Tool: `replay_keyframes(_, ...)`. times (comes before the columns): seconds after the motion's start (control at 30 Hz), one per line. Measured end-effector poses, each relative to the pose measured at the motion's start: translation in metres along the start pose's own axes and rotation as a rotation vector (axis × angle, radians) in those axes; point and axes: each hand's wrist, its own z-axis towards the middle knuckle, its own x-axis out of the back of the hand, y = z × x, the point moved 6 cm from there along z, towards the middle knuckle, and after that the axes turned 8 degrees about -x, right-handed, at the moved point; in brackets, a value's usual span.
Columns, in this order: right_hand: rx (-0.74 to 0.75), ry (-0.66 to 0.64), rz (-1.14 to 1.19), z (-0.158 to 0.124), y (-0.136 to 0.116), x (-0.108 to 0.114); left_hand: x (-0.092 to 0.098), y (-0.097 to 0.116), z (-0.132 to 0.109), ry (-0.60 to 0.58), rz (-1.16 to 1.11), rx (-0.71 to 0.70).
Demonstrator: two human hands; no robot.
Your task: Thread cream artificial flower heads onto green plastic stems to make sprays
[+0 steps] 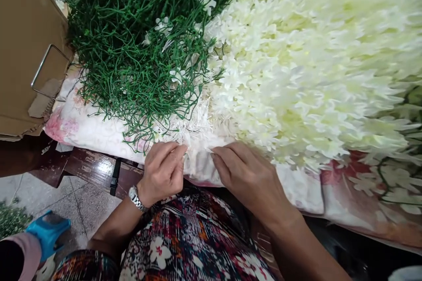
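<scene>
My left hand [164, 166], with a metal watch at the wrist, is closed in a pinch at the front edge of the padded floral cloth. What its fingertips hold is too small to make out. My right hand [248, 172] is pinched too, a short way to the right, with a thin white strand [209, 149] showing at its fingertips. Just beyond both hands lies a loose heap of thin white stamens [194, 126]. Behind it on the left is a large tangle of green plastic stems [138, 48], dotted with a few white blossoms [178, 75]. Pale yellow-white artificial flower heads [296, 66] are heaped on the right.
A cardboard box [26, 52] with a metal wire handle [41, 66] stands at the left. Floral cloth [99, 134] covers the work surface. A black buckle strap [114, 178] hangs below it. On the tiled floor are a blue plastic stool [49, 230] and more greenery [13, 219].
</scene>
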Motion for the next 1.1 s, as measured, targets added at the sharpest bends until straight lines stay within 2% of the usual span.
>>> replay_keyframes(0.1, 0.009, 0.019, 0.004, -0.001, -0.001, -0.001, 0.022, -0.002, -0.011, 0.161, 0.068, -0.031)
replay_keyframes(0.17, 0.009, 0.022, 0.008, 0.000, -0.002, -0.001, 0.034, -0.008, -0.015, 0.184, 0.171, 0.011)
replay_keyframes(0.33, 0.002, 0.029, 0.029, -0.001, 0.000, 0.000, 0.033, -0.036, -0.018, -0.130, 0.500, 0.324)
replay_keyframes(0.4, 0.001, 0.055, 0.026, 0.000, 0.001, 0.002, 0.032, -0.041, -0.019, -0.164, 0.532, 0.354)
replay_keyframes(0.5, 0.033, 0.113, 0.060, 0.005, -0.007, 0.010, 0.035, -0.042, -0.018, -0.101, 0.498, 0.336)
replay_keyframes(0.6, 0.179, 0.130, 0.145, 0.017, -0.034, 0.014, 0.037, -0.044, -0.017, -0.056, 0.431, 0.319)
replay_keyframes(0.7, 0.368, -0.020, 0.144, 0.030, -0.069, 0.000, 0.038, -0.047, -0.016, 0.003, 0.331, 0.326)
replay_keyframes(0.83, 0.325, -0.139, 0.021, 0.046, -0.085, -0.024, 0.043, -0.052, -0.014, 0.040, 0.262, 0.276)
replay_keyframes(0.97, 0.255, -0.111, -0.044, 0.051, -0.080, -0.028, 0.048, -0.058, -0.016, 0.029, 0.338, 0.228)
replay_keyframes(1.1, 0.255, -0.072, -0.032, 0.047, -0.076, -0.024, 0.054, -0.062, -0.017, 0.102, 0.342, 0.219)
